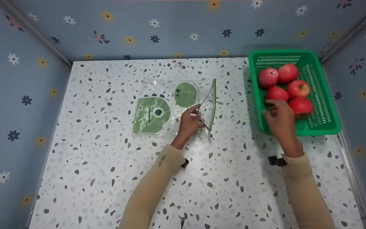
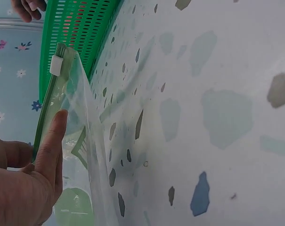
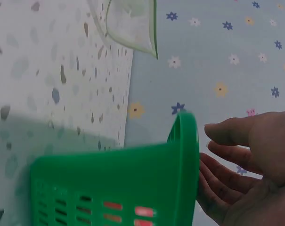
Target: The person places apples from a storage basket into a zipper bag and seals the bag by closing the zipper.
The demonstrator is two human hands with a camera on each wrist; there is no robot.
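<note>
Clear plastic bag [image 1: 174, 109] lay flat on the table [image 1: 227, 178], a little left of its middle, mouth turned right toward the basket. A green face with one round eye [image 1: 159, 112] was printed on its left part, a green oval [image 1: 186, 94] nearer the mouth. Mouth parted: one lip drawn away from the other, green zip strip [image 1: 214, 105] along the edge. White slider [image 2: 56, 65] on the strip, seen from the left wrist.

Left hand [image 1: 189, 122] pinched the bag's lip between thumb and fingers, index finger stretched along the plastic. Right hand [image 1: 280, 119] was over the near left part of the basket, thumb and fingers apart and gently bent, nothing seen in its grasp; whether it touched an apple, could not tell.

Red apples [image 1: 298, 88], at least five, sat together inside the green basket [image 1: 329, 131], mostly toward its left side. Basket stood at the table's far right corner. Tan sleeves [image 1: 151, 190] on both arms. Beyond the table, blue walls [image 1: 176, 25] patterned with white, yellow and dark flowers.
</note>
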